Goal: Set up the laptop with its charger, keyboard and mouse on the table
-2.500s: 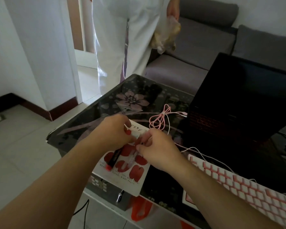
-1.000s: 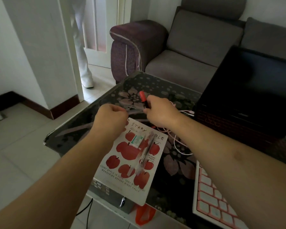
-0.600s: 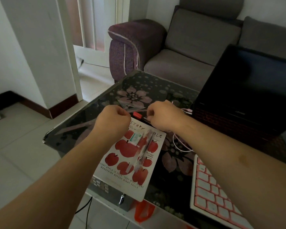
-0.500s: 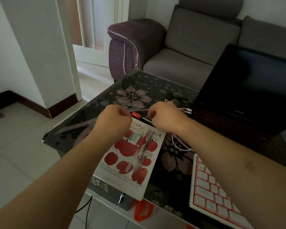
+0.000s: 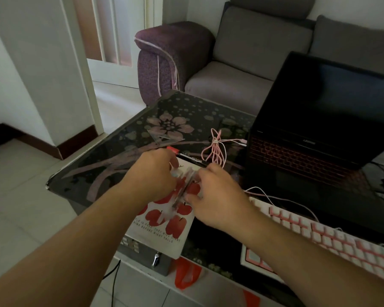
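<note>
Now both hands, left hand [image 5: 155, 173] and right hand [image 5: 215, 196], pinch clear pens [image 5: 182, 189] over the apple notebook [image 5: 164, 231]; earlier-held marker [image 5: 186, 155] lies at twelve o'clock. Laptop [image 5: 319, 138], logo unreadable, stands open at two o'clock on the worktop [image 5: 124, 142].

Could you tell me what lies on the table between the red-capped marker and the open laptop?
In the head view, a bundled pink cable lies between the marker and the laptop on the table.
</note>
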Motion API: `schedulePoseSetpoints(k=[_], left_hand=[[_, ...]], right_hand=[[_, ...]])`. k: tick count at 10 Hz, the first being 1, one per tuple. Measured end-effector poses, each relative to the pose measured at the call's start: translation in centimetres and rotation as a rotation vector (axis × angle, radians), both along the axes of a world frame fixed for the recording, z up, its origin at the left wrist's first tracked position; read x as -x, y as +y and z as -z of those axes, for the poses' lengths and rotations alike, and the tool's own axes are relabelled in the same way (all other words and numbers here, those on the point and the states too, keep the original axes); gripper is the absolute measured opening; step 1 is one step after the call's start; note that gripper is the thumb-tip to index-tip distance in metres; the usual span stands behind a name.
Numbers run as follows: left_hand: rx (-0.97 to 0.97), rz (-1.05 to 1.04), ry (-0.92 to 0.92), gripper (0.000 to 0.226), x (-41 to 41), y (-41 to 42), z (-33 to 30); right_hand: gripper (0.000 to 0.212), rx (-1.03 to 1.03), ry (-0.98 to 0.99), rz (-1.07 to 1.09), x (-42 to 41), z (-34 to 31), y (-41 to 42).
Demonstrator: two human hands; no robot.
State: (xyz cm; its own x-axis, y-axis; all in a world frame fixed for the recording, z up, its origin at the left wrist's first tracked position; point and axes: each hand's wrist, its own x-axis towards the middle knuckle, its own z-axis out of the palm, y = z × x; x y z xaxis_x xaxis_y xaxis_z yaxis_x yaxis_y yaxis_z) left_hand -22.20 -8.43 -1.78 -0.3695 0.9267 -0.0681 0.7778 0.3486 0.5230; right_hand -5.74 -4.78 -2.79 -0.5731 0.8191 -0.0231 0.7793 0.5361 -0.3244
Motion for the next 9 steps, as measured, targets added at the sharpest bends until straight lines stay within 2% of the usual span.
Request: schedulePoseSetpoints(k=[1, 2, 3, 5, 6, 8, 9], left_hand=[[0.03, -0.02, 0.018, 0.03, -0.3, 0.1, -0.1], [0.065, -0.009, 0.033, 0.044, -0.6, -0.2, -0.5], [0.087, 0.017, 0.087, 0.056, -1.0, -0.6, -0.5], [0.081, -0.006, 0.129, 0.05, -1.7, -0.6, -0.7], [0.084, -0.027, 0.123, 0.045, -1.9, -0.7, -0.7], [0.04, -0.069, 0.087, 0.04, -1.6, -0.8, -0.8], [-0.037, -0.051, 0.058, 0.034, -1.8, -0.8, -1.2]], right_hand=[[0.032, 0.014, 0.044, -0.051, -0.5, 0.8, -0.6], [0.063, 0.164, -0.007, -0.098, -1.1, 0.1, -1.2], [0.076, 0.107, -0.058, -0.115, -1.7, 0.3, -2.3], [0.082, 0.046, -0.082, -0.112, -1.3, 0.3, -3.3], [0.083, 0.067, -0.08, -0.109, -1.6, 0.2, -3.5], [0.064, 0.091, 0.017, -0.049, -1.9, 0.4, -3.6], [0.048, 0.002, 0.081, -0.033, -2.2, 0.6, -3.7]])
